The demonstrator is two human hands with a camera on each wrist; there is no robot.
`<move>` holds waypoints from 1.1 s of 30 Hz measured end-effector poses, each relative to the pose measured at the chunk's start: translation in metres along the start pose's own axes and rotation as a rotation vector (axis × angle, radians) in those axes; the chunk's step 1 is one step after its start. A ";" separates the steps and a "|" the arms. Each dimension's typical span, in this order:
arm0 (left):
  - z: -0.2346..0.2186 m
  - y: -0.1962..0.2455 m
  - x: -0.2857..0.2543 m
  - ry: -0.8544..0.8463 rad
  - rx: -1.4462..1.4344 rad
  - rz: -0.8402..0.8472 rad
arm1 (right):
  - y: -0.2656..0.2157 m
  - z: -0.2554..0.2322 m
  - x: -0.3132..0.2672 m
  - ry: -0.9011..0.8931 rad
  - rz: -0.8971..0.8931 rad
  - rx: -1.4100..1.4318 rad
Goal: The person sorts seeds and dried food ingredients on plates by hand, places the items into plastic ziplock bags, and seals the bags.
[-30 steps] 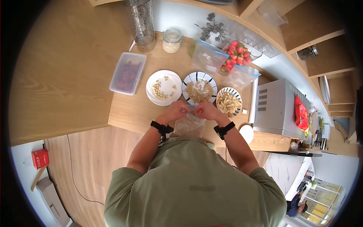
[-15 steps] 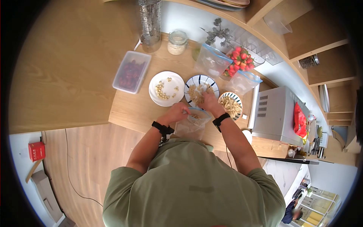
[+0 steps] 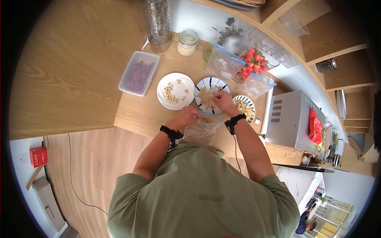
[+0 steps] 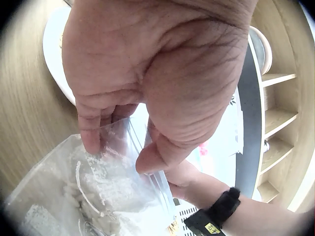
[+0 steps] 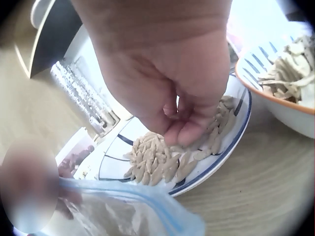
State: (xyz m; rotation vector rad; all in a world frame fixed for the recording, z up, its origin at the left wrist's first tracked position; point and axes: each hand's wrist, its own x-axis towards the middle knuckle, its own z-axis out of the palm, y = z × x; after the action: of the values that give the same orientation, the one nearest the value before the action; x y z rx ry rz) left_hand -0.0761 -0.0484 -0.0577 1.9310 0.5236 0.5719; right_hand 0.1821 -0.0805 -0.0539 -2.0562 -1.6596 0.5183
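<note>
Pale wood-grain countertop (image 3: 133,119) across the middle of the head view, open wooden shelves (image 3: 342,59) upper right, grey metal box appliance (image 3: 293,119) right of the counter.

Left hand (image 3: 186,117): thumb and fingers pinch the mouth of the clear bag (image 3: 199,135). Bag is thin crinkly plastic with a blue-tinted seal strip, lower centre of the counter at the person's front. Pale elongated pieces inside.

Right hand (image 3: 223,101): over the blue-striped plate (image 3: 197,92), fingers curled in, thumb and fingertips together at the pale pieces (image 3: 205,96). Can't tell if a piece is between them.

Left of that, round white plate (image 3: 162,85) with small yellowish rounded bits. Translucent rectangular tub (image 3: 126,89) further left, dark red fruit in it. Behind: glass jar (image 3: 187,43) of pale grains, strawberries (image 3: 254,61), two more clear bags (image 3: 224,63) with blue strips.

View differences: left wrist shows powdery white residue on the plastic and the thumb on the seal strip; head view too coarse for either. Right wrist resolves the pieces as matte, tapered slivers, plus an orange rim on the striped bowl (image 5: 290,110), which holds curled, papery-looking slices.
</note>
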 end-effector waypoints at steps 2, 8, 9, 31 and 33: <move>0.001 0.000 0.000 0.006 0.005 0.018 | -0.003 -0.007 -0.001 -0.171 0.389 0.496; 0.001 -0.001 0.003 -0.014 0.001 -0.008 | -0.034 -0.021 -0.041 -0.533 0.040 0.743; 0.001 0.000 0.003 -0.030 0.004 -0.023 | -0.037 -0.018 -0.047 -0.531 0.042 0.745; -0.001 0.004 -0.004 -0.018 -0.047 -0.087 | -0.030 0.013 0.014 -0.225 -0.051 -0.205; -0.002 0.007 -0.004 -0.017 -0.036 -0.098 | -0.011 0.022 0.021 -0.198 -0.091 -0.167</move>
State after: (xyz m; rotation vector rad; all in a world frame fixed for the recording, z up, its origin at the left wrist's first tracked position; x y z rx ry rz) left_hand -0.0799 -0.0518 -0.0516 1.8632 0.5904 0.4986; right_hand 0.1651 -0.0557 -0.0665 -2.0898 -1.9616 0.5857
